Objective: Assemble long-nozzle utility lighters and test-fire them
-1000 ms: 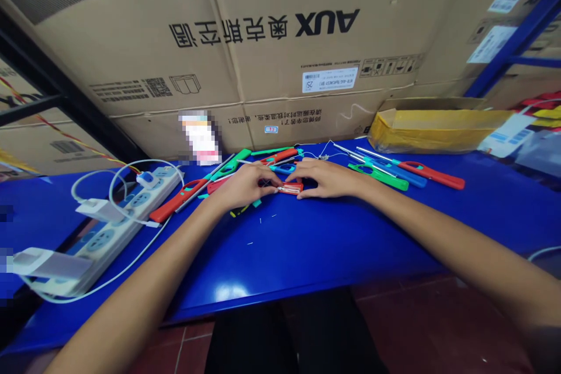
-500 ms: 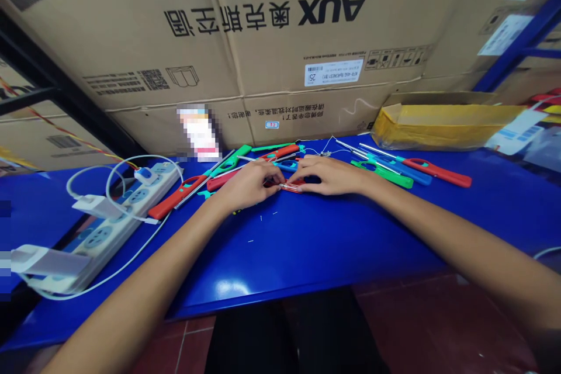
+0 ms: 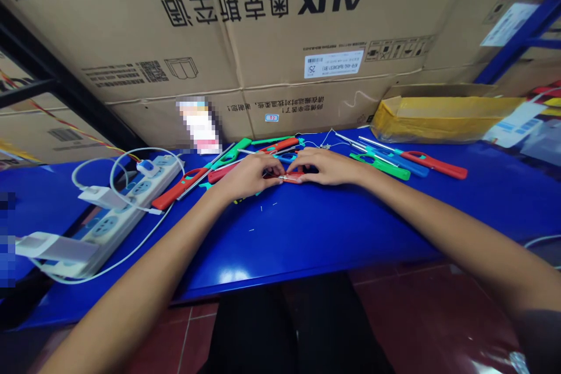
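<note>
Head view: the left hand (image 3: 248, 178) and right hand (image 3: 328, 166) are held close together over a small red plastic piece (image 3: 293, 177), which lies on the blue worktop (image 3: 307, 239) between them. Fingers of both hands are curved inward, tips nearly meeting around the piece; whether it is gripped cannot be told, as it is partly hidden. Long-nosed utility lighters are laid out on both sides: an orange-red lighter (image 3: 177, 189) and a green lighter (image 3: 231, 153) to the left of the hands, with other red pieces partly hidden beside them; a green lighter (image 3: 381, 166), a blue lighter (image 3: 414, 168) and a red lighter (image 3: 433, 165) to the right — these three appear whole, nozzles pointing left. Fine wire (image 3: 333, 137) lies beyond the hands, small white bits (image 3: 262, 208) just below them — a power strip (image 3: 109, 225) sits at far left
</note>
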A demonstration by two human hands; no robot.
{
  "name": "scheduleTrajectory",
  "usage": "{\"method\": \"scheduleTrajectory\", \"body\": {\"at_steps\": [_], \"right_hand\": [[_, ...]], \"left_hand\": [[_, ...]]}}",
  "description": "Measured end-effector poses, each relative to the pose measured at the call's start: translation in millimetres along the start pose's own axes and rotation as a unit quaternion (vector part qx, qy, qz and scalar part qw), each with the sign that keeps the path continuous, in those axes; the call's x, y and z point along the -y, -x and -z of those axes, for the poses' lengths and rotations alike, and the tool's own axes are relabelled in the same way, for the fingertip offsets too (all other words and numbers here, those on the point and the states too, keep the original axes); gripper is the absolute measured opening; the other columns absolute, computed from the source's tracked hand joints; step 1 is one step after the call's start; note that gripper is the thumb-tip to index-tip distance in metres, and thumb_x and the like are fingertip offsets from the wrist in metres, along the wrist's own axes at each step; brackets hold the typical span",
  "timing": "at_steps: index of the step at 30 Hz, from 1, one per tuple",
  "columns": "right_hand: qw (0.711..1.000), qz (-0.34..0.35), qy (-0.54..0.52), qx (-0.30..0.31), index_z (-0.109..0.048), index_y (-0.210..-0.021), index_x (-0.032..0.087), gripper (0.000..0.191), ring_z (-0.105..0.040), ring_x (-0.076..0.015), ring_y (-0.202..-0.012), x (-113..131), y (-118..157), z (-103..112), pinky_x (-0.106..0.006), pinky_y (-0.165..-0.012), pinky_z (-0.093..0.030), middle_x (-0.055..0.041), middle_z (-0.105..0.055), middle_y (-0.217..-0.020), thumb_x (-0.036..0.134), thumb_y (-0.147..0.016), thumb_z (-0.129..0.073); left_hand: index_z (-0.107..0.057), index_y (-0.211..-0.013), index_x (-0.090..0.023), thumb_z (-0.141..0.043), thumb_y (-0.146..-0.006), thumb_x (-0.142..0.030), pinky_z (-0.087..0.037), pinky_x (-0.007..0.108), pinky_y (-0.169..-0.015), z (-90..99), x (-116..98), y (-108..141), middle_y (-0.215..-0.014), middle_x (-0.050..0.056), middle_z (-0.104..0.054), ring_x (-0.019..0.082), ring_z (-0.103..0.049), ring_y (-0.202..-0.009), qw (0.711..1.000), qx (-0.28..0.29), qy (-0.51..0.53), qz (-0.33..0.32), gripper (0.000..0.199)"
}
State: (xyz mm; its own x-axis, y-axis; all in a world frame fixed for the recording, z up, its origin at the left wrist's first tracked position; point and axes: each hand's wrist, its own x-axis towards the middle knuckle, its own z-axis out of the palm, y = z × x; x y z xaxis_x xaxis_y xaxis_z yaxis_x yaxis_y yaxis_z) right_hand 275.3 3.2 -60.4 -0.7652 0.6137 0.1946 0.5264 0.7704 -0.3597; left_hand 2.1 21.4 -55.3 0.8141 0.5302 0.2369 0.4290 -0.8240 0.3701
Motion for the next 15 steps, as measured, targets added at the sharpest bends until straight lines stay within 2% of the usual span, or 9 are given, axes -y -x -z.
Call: {"method": "scheduleTrajectory", "body": {"at_steps": [5,9,15], "right_hand": [[0.999,0.011,-0.030,0.007,-0.077,-0.125,0.023,0.029,-0.063,-0.0258,-0.109,-8.2,-0.9,-0.5,-0.040,-0.099,-0.045,-0.0096,-0.075,-0.115,0.041,-0.106,-0.064],[0.998,0.021,-0.062,0.012,-0.081,-0.122,0.026,0.028,-0.062,-0.0259,-0.108,-12.2,-0.6,3.0,-0.042,-0.100,-0.043,-0.0071,-0.079,-0.115,0.042,-0.105,-0.065],[0.997,0.007,-0.076,0.021,-0.082,-0.125,0.029,0.032,-0.062,-0.0259,-0.104,-8.5,0.1,5.4,-0.043,-0.096,-0.045,-0.0059,-0.081,-0.112,0.047,-0.102,-0.068]], "left_hand": [[-0.079,-0.105,-0.022,-0.072,-0.098,-0.028,-0.052,0.036,-0.091,-2.6,-4.8,-2.1,-0.100,0.005,-0.080,0.022,-0.072,-0.093,1.000,-0.005,-0.011,-0.019,0.012],[-0.079,-0.104,-0.021,-0.072,-0.098,-0.027,-0.051,0.038,-0.092,-5.3,-7.7,-2.7,-0.100,0.005,-0.079,0.024,-0.072,-0.095,0.999,-0.021,-0.020,-0.020,0.011],[-0.081,-0.104,-0.022,-0.071,-0.101,-0.035,-0.051,0.036,-0.087,-5.5,-10.0,-2.6,-0.095,0.004,-0.080,0.022,-0.072,-0.090,1.000,-0.021,-0.018,-0.010,0.017]]}}
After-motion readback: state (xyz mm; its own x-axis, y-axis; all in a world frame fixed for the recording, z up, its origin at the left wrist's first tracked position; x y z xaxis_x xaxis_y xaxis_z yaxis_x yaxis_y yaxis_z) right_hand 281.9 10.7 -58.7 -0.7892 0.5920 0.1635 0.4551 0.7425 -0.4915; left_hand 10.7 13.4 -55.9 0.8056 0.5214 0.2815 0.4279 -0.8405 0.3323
